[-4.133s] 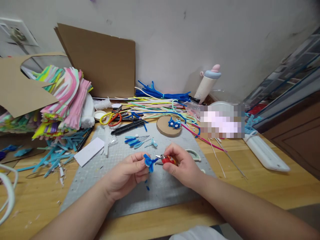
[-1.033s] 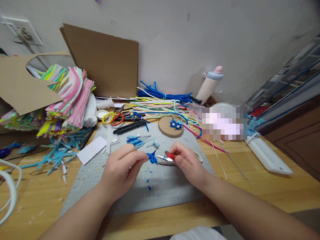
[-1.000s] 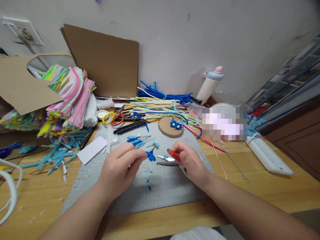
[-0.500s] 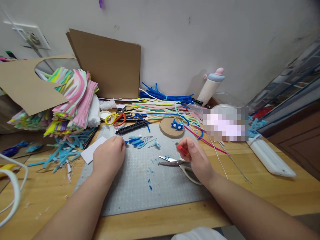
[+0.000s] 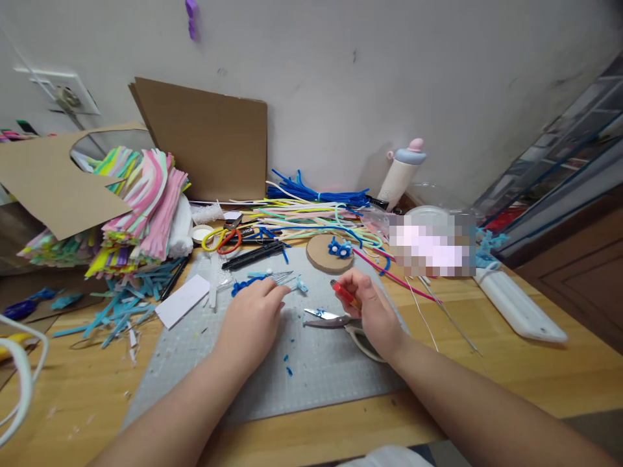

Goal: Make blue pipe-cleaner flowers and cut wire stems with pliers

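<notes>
Left hand is curled by the blue stemmed pieces near the mat's far edge, can't tell if it's pinching one. Right hand grips a red lighter. Two blue flowers look done on the cardboard disc, far right corner; stemmed ones lie loose, so partway I'd say.

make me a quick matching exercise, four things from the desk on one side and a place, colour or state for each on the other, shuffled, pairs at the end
Things
1. red lighter
2. two blue flowers
3. cream-handled scissors
4. bottle

Places, colours, states
A. on the round cardboard disc
B. white body, blue collar, pink top
C. in the fingers of the right hand
D. blades apart, above the grey cutting mat

Pairs: 1-C, 2-A, 3-D, 4-B
</notes>
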Available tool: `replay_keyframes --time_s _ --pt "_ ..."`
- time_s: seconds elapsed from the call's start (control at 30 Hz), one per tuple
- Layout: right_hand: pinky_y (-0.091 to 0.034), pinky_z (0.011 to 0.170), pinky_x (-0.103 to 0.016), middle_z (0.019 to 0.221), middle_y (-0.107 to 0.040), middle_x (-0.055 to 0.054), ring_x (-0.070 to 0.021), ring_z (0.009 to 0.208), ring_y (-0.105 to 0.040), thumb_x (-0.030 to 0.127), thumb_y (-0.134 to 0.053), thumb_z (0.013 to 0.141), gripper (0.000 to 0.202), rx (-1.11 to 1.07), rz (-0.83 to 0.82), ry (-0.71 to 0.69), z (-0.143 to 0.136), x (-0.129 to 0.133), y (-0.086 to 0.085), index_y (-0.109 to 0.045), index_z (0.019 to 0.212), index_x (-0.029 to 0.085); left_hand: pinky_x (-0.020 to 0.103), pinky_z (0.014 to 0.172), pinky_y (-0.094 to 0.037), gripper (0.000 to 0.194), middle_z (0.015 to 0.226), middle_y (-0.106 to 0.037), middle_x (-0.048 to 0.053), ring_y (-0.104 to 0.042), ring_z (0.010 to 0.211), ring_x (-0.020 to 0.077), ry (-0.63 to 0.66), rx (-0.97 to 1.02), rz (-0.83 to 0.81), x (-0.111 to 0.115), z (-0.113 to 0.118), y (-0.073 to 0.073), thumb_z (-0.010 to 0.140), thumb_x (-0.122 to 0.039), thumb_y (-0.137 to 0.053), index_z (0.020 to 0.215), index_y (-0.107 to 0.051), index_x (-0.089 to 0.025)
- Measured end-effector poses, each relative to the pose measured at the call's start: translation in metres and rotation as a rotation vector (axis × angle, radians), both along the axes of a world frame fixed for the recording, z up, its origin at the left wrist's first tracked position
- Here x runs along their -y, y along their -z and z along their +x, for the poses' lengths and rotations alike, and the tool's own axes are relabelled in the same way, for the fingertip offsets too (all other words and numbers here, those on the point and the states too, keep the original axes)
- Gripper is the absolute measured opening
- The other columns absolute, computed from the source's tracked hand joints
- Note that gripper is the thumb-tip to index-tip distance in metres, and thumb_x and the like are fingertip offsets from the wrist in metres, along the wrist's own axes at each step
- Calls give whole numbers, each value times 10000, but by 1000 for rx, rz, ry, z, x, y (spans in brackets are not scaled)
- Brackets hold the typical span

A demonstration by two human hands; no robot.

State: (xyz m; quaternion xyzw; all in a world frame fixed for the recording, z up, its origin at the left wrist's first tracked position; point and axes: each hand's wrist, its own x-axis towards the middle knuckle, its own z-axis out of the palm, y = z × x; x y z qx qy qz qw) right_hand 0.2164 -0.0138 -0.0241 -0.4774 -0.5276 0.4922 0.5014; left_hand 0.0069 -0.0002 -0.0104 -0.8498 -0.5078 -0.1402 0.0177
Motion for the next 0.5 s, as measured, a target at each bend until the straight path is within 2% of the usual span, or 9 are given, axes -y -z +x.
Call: replay_keyframes --time_s 0.13,0.23,0.37,0.5 --pt "-333 497 -218 752 -515 -16 -139 651 -459 650 -313 856 484 7 -12 36 -1 -4 4 -524 843 215 329 742 -401 262 942 -608 57 -550 903 226 122 -72 -26 -19 23 -4 819 -78 -475 991 -623 -210" --pt "-346 503 -219 735 -511 -12 -133 636 -457 634 -336 860 465 25 -25 48 -1 -7 6 -528 835 210 339 718 -398 198 893 -610 85 -554 876 237 142 -109 -37 -35 34 -5 806 -72 -476 876 -634 -168" --pt "-319 501 -215 682 -458 12 -110 581 -401 605 -347 876 439 56 -11 3 0 -9 6 -522 839 204 320 667 -387 169 804 -621 75 -574 807 219 120 -78 -71 -46 34 -2 805 -103 -487 756 -635 -169" --pt "-254 470 -216 657 -401 37 -97 546 -334 561 -416 872 368 92 4 -70 -1 -7 4 -502 852 203 288 604 -373 141 820 -646 47 -583 777 201 -5 41 -93 -37 20 -9 818 -201 -505 766 -637 -191"
